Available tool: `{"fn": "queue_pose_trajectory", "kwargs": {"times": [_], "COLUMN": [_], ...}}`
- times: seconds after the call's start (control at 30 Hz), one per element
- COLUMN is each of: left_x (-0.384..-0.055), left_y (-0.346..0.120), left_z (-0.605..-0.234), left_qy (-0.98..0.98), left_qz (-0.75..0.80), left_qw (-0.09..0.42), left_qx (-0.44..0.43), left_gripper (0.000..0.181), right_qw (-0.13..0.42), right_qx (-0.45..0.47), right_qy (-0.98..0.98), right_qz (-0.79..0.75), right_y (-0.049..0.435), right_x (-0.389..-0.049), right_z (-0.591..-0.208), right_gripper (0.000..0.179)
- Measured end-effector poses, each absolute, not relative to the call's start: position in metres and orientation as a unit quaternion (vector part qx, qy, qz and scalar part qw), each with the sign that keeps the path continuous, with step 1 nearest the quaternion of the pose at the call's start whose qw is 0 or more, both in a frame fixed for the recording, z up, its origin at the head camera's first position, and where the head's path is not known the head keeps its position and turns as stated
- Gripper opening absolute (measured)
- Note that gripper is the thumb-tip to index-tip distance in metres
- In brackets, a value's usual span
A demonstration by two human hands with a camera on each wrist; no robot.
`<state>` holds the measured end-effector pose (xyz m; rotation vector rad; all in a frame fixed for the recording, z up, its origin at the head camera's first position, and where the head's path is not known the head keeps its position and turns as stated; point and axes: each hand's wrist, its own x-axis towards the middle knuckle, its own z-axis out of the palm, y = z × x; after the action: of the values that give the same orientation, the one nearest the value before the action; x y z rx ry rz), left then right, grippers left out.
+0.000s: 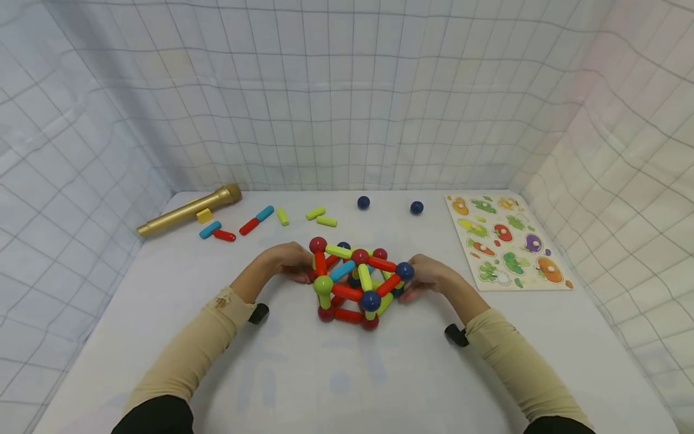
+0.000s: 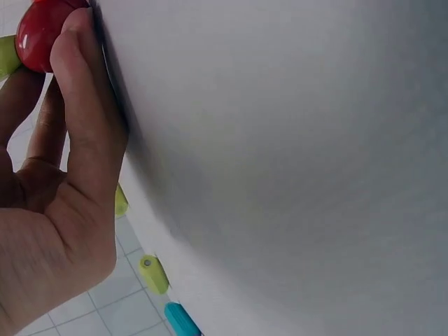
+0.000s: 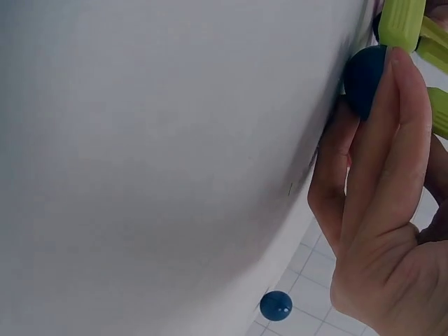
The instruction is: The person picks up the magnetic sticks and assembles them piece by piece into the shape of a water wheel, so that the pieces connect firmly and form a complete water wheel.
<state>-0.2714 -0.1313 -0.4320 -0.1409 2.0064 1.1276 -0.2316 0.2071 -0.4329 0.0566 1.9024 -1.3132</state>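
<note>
A frame built from red, green and blue rods [image 1: 347,292] joined by coloured balls stands in the middle of the table in the head view. At its left side my left hand [image 1: 293,260] grips a low corner; in the left wrist view the thumb and fingers pinch a glossy red ball [image 2: 33,40] with a green rod attached. From the right, my right hand [image 1: 431,276] holds the opposite corner. The right wrist view has its fingers around a dark blue ball [image 3: 362,80], beside ribbed green rods [image 3: 402,24]. Part of the frame's far side is hidden behind nearer rods.
A gold microphone [image 1: 190,210] lies at the back left by a yellow block [image 1: 204,216]. Loose rods, including a green one [image 1: 282,216], lie behind the frame, with two dark blue balls [image 1: 363,202]. A vegetable-picture board [image 1: 539,287] lies at the right. Gridded white cloth [image 1: 347,132] encloses the table.
</note>
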Motion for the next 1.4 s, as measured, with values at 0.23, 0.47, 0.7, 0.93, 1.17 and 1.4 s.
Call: {"fn": "queue_pose_trajectory", "kwargs": {"times": [0.23,0.47,0.7,0.93,1.17,1.4], "left_x": [-0.273,-0.275,-0.271,-0.268,-0.266,-0.262], "left_y": [-0.133,-0.131,-0.131,-0.131,-0.134,-0.136], "left_z": [-0.421,-0.404,-0.402,-0.401,-0.400,-0.401], "left_qy": [0.811,0.829,0.817,0.815,0.796,0.781], "left_qz": [0.446,0.464,0.507,0.518,0.540,0.553], "left_qw": [0.374,0.302,0.267,0.250,0.253,0.259], "left_qx": [-0.061,-0.078,-0.070,-0.073,-0.104,-0.128], "left_gripper": [0.027,0.030,0.032,0.033,0.035,0.038], "right_qw": [0.360,0.279,0.227,0.213,0.198,0.187], "right_qx": [0.018,0.005,-0.008,-0.004,0.002,0.006], "right_qy": [0.787,0.835,0.859,0.856,0.859,0.868], "right_qz": [-0.500,-0.474,-0.459,-0.471,-0.473,-0.461], "right_y": [0.203,0.196,0.190,0.188,0.184,0.183], "right_x": [-0.239,-0.248,-0.253,-0.257,-0.259,-0.257], "right_z": [-0.425,-0.407,-0.400,-0.398,-0.397,-0.399], "right_gripper": [0.030,0.034,0.036,0.037,0.038,0.038]}}
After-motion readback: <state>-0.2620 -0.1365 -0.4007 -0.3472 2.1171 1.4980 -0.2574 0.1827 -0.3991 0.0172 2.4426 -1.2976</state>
